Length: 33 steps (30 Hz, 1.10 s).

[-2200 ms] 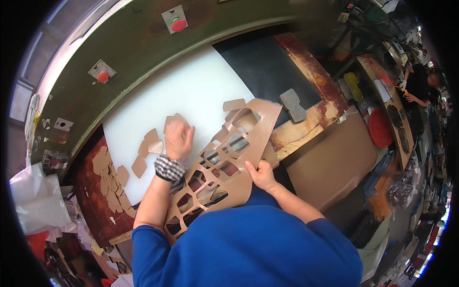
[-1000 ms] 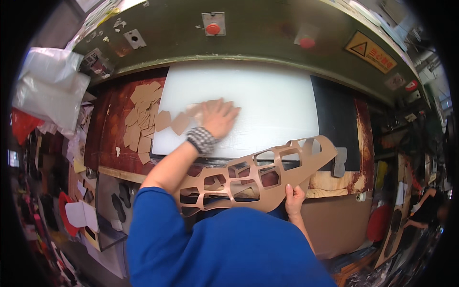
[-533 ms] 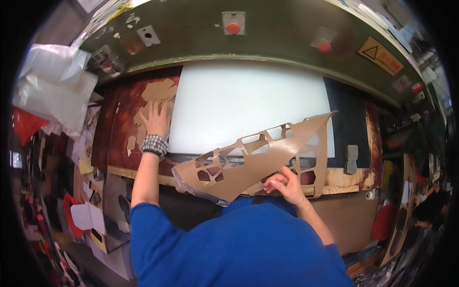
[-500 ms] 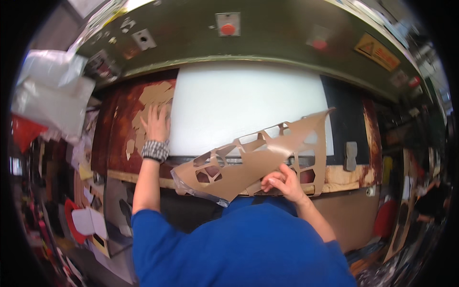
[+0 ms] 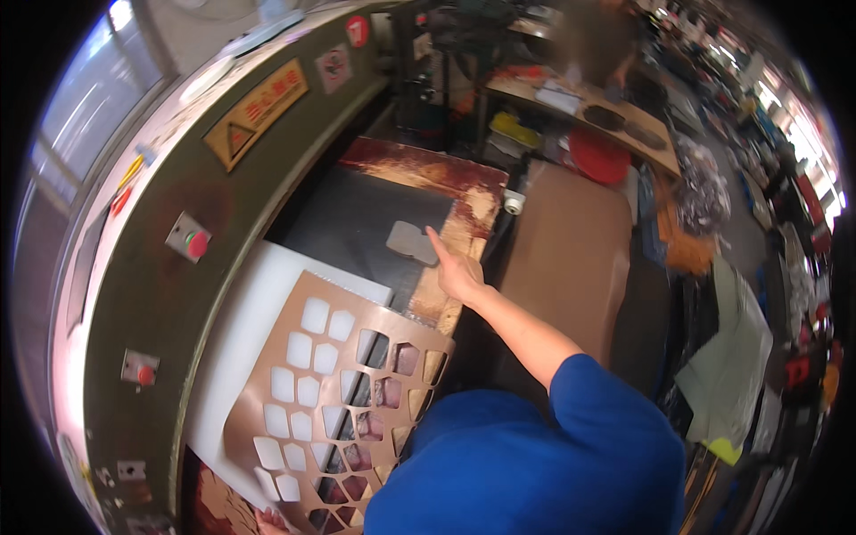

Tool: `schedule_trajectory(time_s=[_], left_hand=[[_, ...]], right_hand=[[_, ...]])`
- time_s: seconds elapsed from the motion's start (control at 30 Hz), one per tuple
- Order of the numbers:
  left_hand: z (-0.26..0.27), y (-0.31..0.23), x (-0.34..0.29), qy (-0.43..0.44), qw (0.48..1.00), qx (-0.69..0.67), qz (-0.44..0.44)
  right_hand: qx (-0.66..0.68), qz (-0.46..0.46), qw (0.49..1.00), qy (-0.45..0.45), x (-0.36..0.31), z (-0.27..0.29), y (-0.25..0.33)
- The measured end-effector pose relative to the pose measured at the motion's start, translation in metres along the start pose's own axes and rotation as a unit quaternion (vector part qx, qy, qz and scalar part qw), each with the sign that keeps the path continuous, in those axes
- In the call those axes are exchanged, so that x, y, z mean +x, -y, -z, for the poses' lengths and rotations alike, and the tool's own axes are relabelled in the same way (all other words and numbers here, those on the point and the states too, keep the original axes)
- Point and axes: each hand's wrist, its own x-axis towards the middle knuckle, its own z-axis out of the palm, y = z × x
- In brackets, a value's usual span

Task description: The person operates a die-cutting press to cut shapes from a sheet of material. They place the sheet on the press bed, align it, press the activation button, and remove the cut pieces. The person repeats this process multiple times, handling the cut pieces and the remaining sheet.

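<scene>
A brown sheet (image 5: 267, 383) full of cut-out holes lies over the white board (image 5: 218, 374) and across the table's front edge. My left hand (image 5: 270, 523) shows only in part at the bottom of the picture, beside the sheet's edge; its grip is hidden. Farther along, my right hand (image 5: 459, 275) reaches over the wooden edge with its index finger stretched out. That fingertip is at a small grey block (image 5: 412, 242), which lies on the black surface (image 5: 343, 218). Nothing shows held in the right hand.
A green machine beam (image 5: 152, 294) with red buttons runs along the left. Brown material (image 5: 571, 241) hangs or lies beyond the wooden edge. A red stool (image 5: 599, 156) stands by a work table (image 5: 655, 147), with a blurred person behind it.
The view has turned to the right. The brown sheet, bent up before, now lies flatter. My right hand has gone from beside the sheet to the grey block; my left has left the scraps.
</scene>
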Motion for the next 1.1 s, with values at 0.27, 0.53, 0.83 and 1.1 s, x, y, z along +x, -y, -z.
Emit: schedule_trajectory(time_s=[0.27, 0.53, 0.83, 1.1], left_hand=[[-0.088, -0.043, 0.001, 0.013, 0.994, 0.103, -0.041], [-0.133, -0.062, 0.022, 0.045, 0.982, 0.155, -0.1], [-0.183, -0.067, 0.035, 0.034, 0.97, 0.199, -0.133], [-0.198, -0.069, 0.047, 0.038, 0.963, 0.22, -0.154]], right_hand=[[0.021, 0.006, 0.999, -0.044, 0.002, -0.02, -0.016], [0.005, -0.006, 1.0, 0.013, 0.002, -0.019, -0.026], [0.014, 0.035, 0.999, -0.004, 0.003, -0.034, -0.028], [-0.008, 0.043, 0.998, 0.039, 0.005, -0.035, -0.02]])
